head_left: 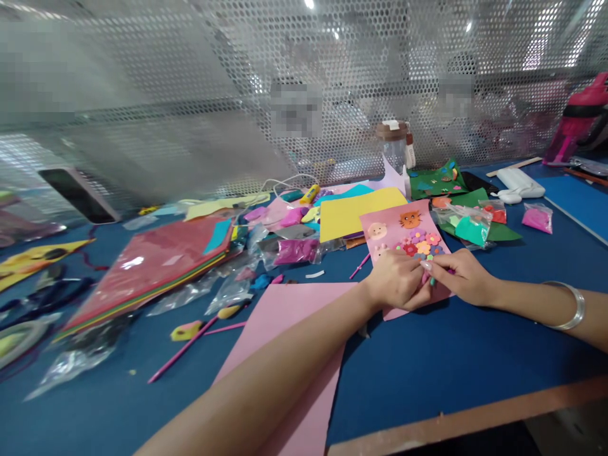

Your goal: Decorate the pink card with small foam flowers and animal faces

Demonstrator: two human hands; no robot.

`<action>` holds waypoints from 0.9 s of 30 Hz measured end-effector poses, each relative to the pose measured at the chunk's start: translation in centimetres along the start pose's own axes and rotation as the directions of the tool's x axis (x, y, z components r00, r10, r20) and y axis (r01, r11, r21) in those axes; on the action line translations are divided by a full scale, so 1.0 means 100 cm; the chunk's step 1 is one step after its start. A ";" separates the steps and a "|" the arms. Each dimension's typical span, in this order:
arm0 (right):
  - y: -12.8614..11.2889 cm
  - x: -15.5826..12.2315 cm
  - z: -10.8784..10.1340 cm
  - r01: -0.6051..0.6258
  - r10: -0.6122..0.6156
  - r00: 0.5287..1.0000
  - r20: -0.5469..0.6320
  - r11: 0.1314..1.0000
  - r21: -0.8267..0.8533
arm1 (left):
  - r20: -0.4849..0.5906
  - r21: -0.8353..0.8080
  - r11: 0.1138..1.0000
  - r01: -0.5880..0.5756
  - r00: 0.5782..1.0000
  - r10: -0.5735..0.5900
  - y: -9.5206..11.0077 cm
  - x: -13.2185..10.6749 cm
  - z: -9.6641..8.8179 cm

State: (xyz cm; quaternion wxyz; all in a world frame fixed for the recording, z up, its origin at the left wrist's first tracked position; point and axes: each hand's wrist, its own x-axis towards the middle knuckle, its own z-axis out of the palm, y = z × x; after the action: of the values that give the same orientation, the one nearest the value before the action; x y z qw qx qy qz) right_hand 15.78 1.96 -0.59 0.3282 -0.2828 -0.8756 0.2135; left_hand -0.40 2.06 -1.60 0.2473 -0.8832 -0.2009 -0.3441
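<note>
My left hand (399,278) is curled over the lower part of a pink sheet (392,221), its fingers bent inward. From the other side my right hand (463,277) meets it, thumb and fingers pinched together at the left fingertips. A small bit of green shows by the fingers; whether it is held, I cannot tell. Several coloured flower shapes (418,244) cluster on the sheet just beyond my hands. Above them are an orange cat face (410,219) and a pale round animal face (378,230). My hands partly cover the sheet's lower part.
A larger pink paper (304,310) lies under my left forearm. Yellow paper (361,212), clay packets (297,251), a red-topped stack of sheets (156,253) and pink sticks (183,351) are spread leftward. Behind stand a lidded jar (394,142) and a perforated metal screen (342,82).
</note>
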 end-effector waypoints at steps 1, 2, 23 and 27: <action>0.000 0.000 0.000 -0.004 0.004 1.000 -0.003 1.000 -0.002 | 0.002 0.000 1.000 0.003 1.000 -0.003 0.000 0.000 0.000; 0.000 0.000 0.000 -0.009 0.009 1.000 -0.006 1.000 -0.003 | 0.004 0.000 1.000 0.006 1.000 -0.006 0.000 0.000 0.000; 0.003 -0.001 0.001 -0.051 0.051 0.998 -0.045 0.999 0.002 | -0.029 0.005 1.000 0.018 0.999 -0.018 0.000 0.000 0.000; 0.004 0.000 0.001 -0.074 0.074 0.996 -0.048 0.997 0.000 | -0.017 -0.008 0.999 0.035 0.999 -0.035 0.000 0.000 0.000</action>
State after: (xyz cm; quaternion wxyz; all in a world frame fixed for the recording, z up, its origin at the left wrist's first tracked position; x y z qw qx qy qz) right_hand 15.85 2.22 -0.86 0.3409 -0.3204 -0.8566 0.2178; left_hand -0.41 2.08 -1.61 0.2396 -0.8775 -0.2130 -0.3567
